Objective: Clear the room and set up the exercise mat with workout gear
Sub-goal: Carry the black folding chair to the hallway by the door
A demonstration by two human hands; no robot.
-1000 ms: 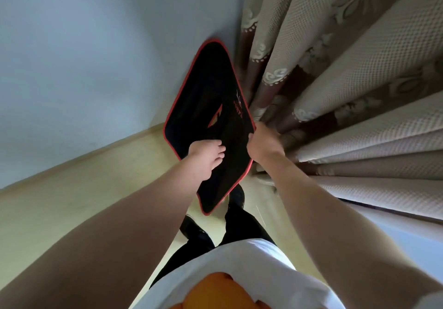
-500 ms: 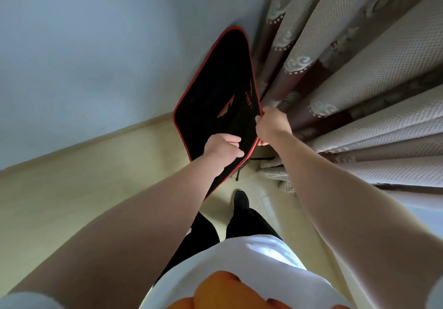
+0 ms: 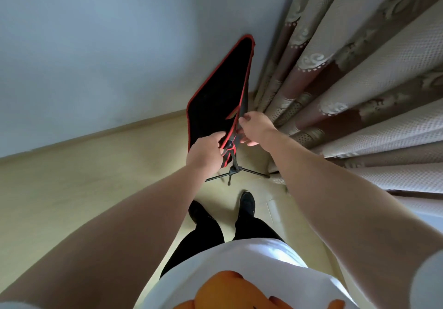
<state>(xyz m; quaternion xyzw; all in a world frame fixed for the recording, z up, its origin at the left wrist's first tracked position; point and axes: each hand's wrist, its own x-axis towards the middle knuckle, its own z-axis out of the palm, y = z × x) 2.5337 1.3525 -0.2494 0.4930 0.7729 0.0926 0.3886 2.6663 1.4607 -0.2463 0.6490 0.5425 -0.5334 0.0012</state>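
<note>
Both the left grip (image 3: 203, 151) and right grip (image 3: 254, 127) pinch the black mat (image 3: 213, 107) above pale floor (image 3: 96, 177) beside curtains (image 3: 347, 81).

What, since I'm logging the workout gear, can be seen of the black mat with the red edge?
The black mat is a thin, flexible-looking sheet with red piping and rounded corners, plus a red mark near its right edge. It is upright in the room's corner, beside the curtain. The left hand grips its lower edge, the right hand pinches its right edge. Its bottom meets the pole of a tripod stand; whether fastened is unclear.
</note>
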